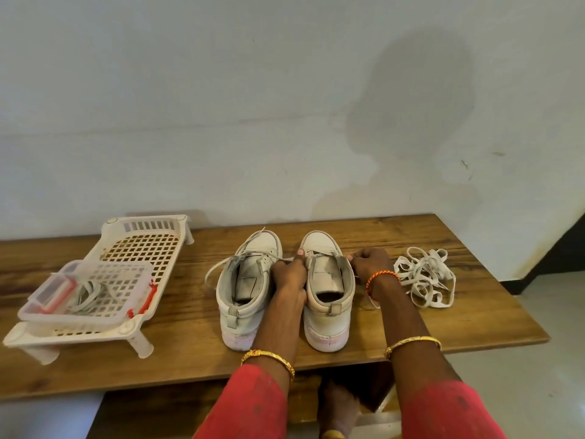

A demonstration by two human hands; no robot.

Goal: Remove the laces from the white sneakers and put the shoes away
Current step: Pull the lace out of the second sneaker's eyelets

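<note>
A white plastic rack [148, 245] stands at the left end of the wooden desk [459, 312], reaching from the back edge toward the front edge. On its nearer part sits a clear basket [95, 293] with a small box and some pale laces inside.

In the middle of the desk two white sneakers stand side by side, heels toward the front edge and toes toward the wall. The left sneaker [245, 289] has a lace [218, 269] in its upper holes, and one loop hangs out on its left side onto the desk.

The left hand [289, 274] lies between the two shoes, with the fingers closed on the inner side of the right sneaker [327, 293] near its eyelets. I cannot tell if it also pinches a lace there.

The right hand [370, 263] is on the outer side of the same shoe. Its fingers are curled together at the collar edge, and a thin white piece of lace shows under the wrist.

Just right of this hand, toward the right end of the desk, a loose pile of white laces [425, 280] lies on the wood.
</note>
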